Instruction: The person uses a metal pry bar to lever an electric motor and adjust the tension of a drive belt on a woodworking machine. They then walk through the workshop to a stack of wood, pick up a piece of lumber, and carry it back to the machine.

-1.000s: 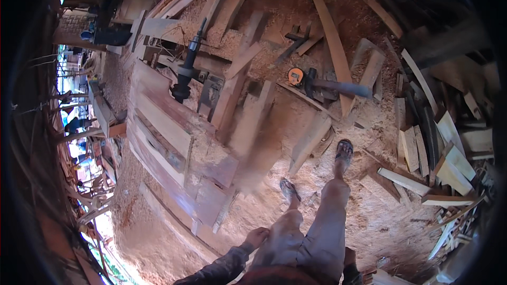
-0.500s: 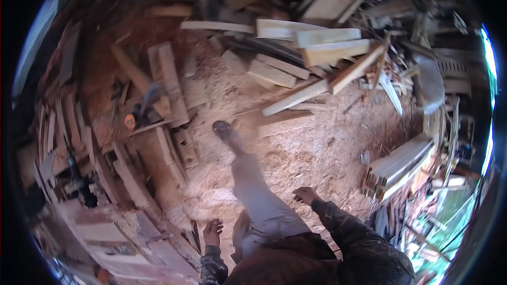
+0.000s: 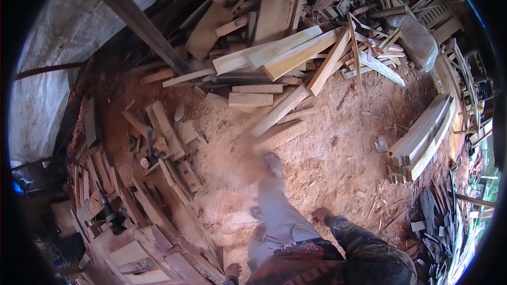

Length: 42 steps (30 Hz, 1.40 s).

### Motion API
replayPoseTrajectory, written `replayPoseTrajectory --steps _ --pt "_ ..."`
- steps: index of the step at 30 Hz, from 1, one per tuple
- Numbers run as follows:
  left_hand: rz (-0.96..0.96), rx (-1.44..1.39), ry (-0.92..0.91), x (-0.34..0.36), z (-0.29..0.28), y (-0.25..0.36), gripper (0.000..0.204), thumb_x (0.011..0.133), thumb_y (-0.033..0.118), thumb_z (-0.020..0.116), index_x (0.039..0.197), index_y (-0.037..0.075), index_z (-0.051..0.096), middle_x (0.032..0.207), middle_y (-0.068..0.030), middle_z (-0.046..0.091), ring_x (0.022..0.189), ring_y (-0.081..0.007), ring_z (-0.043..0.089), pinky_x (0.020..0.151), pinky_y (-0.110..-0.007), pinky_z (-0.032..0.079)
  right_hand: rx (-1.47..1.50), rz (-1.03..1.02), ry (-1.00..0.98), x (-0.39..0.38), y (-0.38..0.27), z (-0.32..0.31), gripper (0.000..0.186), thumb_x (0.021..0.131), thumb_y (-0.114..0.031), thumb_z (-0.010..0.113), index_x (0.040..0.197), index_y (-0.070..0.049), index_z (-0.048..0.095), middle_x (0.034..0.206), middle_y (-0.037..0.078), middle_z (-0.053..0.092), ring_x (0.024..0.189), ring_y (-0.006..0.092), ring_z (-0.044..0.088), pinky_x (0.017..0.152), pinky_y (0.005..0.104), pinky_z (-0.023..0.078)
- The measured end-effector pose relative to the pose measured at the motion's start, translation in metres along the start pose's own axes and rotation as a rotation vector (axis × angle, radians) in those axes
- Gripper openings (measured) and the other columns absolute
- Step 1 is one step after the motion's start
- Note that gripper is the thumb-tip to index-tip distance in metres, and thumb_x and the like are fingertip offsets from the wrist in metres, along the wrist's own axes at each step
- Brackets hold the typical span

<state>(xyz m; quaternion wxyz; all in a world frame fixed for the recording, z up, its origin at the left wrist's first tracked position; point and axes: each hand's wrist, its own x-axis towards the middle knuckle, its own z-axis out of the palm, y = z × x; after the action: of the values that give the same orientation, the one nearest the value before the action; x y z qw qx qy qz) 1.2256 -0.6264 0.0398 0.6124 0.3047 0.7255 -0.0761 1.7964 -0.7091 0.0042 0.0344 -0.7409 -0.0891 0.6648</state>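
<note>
Compared with a second ago, the view has turned rightward, so the plank pile (image 3: pixel 293 53) now fills the top centre and the workbench boards (image 3: pixel 153 237) sit lower left; this leaves the person facing the pile, with no wood visibly in hand. The right hand (image 3: pixel 321 214) hangs beside the trousers (image 3: pixel 285 219), fingers seemingly curled, above sawdust and well apart from the stacked boards (image 3: pixel 422 134); the left hand (image 3: pixel 232 269) is low, near the workbench boards; how wide either is, I cannot tell.
</note>
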Motion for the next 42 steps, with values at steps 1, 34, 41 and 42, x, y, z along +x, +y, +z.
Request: replayPoseTrajectory --steps 1,34,41,42 --pt "-0.144 -0.175 0.049 -0.007 0.024 0.030 0.025 0.085 0.017 0.063 0.105 0.002 0.062 0.090 -0.0136 0.069 0.073 -0.0256 0.066 0.059 -0.037 0.052 -0.043 -0.056 0.045 0.013 0.021 -0.023 0.030 0.089 -0.031 0.053 0.092 -0.005 0.067 0.078 0.009 0.069 0.070 0.0211 0.068 0.059 0.0365 0.053" --pt "-0.328 -0.278 -0.188 -0.003 0.306 0.424 0.037 0.097 0.028 0.054 0.122 0.001 0.056 0.103 -0.0118 0.065 0.088 -0.0205 0.064 0.073 -0.033 0.052 1.378 -0.529 -0.012 0.372 -0.661 -0.410 0.055 0.080 -0.045 0.073 0.121 -0.013 0.055 0.108 0.006 0.059 0.095 0.0218 0.057 0.075 0.0419 0.050" --pt "-0.253 -0.153 -0.307 0.022 0.308 0.403 0.039 0.097 0.030 0.053 0.123 0.001 0.055 0.105 -0.0125 0.065 0.089 -0.0220 0.063 0.074 -0.034 0.052 1.308 -0.661 0.238 0.260 -0.522 -0.450 0.045 0.077 -0.038 0.073 0.105 -0.004 0.064 0.080 0.007 0.066 0.059 0.0153 0.060 0.044 0.0266 0.043" --pt "-0.225 -0.127 -0.313 0.026 0.301 0.401 0.039 0.097 0.030 0.053 0.123 0.002 0.055 0.106 -0.0126 0.065 0.089 -0.0222 0.063 0.074 -0.035 0.052 1.297 -0.633 0.246 0.224 -0.503 -0.454 0.043 0.076 -0.037 0.073 0.104 -0.004 0.065 0.081 0.007 0.066 0.060 0.0155 0.061 0.046 0.0276 0.045"
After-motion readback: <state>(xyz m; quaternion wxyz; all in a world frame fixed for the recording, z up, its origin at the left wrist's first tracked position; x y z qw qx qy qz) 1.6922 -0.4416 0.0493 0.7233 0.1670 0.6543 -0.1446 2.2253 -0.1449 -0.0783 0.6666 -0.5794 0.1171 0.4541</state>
